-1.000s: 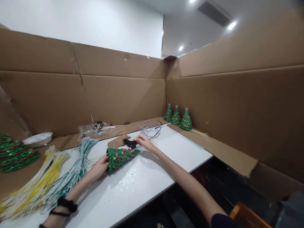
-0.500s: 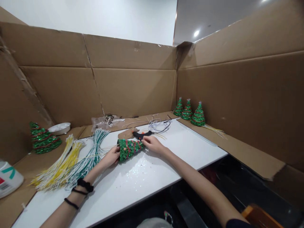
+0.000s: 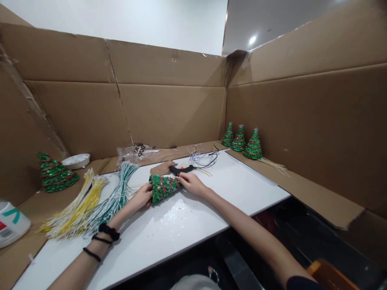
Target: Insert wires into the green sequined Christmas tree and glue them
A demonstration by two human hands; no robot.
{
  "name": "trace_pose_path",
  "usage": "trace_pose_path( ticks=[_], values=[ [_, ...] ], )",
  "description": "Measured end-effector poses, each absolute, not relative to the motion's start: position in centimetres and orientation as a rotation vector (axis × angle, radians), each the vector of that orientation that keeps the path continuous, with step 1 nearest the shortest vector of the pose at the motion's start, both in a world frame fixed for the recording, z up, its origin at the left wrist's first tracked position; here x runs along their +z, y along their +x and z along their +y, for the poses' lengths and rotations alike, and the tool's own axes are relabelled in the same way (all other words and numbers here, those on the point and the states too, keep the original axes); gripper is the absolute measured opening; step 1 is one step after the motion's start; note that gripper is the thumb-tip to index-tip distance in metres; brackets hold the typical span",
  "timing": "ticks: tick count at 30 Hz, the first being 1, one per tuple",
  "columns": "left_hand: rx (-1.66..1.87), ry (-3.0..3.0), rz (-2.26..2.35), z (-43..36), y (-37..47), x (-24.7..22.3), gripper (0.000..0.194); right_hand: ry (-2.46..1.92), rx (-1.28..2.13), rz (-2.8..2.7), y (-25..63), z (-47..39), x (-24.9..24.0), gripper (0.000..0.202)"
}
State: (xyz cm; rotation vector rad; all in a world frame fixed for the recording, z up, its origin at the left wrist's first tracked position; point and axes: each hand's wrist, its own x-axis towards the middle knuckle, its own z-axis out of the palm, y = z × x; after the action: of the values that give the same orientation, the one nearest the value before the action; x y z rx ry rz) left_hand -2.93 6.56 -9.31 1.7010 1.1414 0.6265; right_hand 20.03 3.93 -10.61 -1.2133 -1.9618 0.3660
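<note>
A small green glittery Christmas tree [image 3: 163,188] with red garland lies on its side over the white board [image 3: 199,217]. My left hand [image 3: 144,195] grips it at the wide base, fingers partly hidden behind the rim. At the pointed tip, my right hand [image 3: 191,183] pinches the tree with its fingertips. Thin pale wires stick out of the base beside my left hand. Just behind the tree lies a black glue gun [image 3: 180,170] with an orange part, close to my right fingers. Loose glitter is scattered on the board in front.
Bundles of yellow-white wires [image 3: 86,209] and green-white wires [image 3: 121,197] lie at left. Another tree [image 3: 56,173], a white dish [image 3: 76,161] and a white tub [image 3: 12,225] are farther left. Three trees [image 3: 253,145] stand at right by cardboard walls [image 3: 169,108]. Tangled cord [image 3: 202,158] lies behind.
My right fingers have shifted slightly left along the tree's tip. The tree stays on its side between both hands, and the view has tilted a little.
</note>
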Motion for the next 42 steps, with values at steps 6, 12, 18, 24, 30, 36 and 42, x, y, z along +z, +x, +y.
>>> trace_pose_path(
  ticks=[6, 12, 18, 24, 30, 36, 42],
  values=[
    [0.648, 1.766, 1.116, 6.7, -2.8, -9.3, 0.016, -1.206, 0.364, -1.972, 19.9, 4.0, -10.8, 0.026],
    [0.648, 1.774, 1.128, 6.7, -2.8, -9.3, 0.018, -1.207, 0.353, -1.981, 19.9, 4.2, -11.1, 0.026],
    [0.590, 1.826, 1.161, 6.5, -2.8, -8.9, 0.018, -1.206, 0.343, -1.987, 19.8, 4.1, -11.1, 0.025],
    [0.517, 1.886, 1.181, 6.5, -2.8, -8.4, 0.020, -1.209, 0.321, -1.926, 19.8, 4.4, -11.4, 0.027],
    [0.669, 2.069, 1.051, 6.6, -2.9, -8.3, 0.030, -1.230, 0.297, -1.836, 19.9, 5.0, -11.7, 0.026],
    [0.598, 2.120, 1.052, 7.0, -3.1, -8.4, 0.034, -1.284, 0.461, -1.954, 20.0, 5.5, -12.3, 0.032],
    [0.620, 2.172, 1.086, 7.7, -3.4, -9.3, 0.032, -1.310, 0.546, -1.986, 20.1, 5.5, -12.6, 0.041]
  ],
)
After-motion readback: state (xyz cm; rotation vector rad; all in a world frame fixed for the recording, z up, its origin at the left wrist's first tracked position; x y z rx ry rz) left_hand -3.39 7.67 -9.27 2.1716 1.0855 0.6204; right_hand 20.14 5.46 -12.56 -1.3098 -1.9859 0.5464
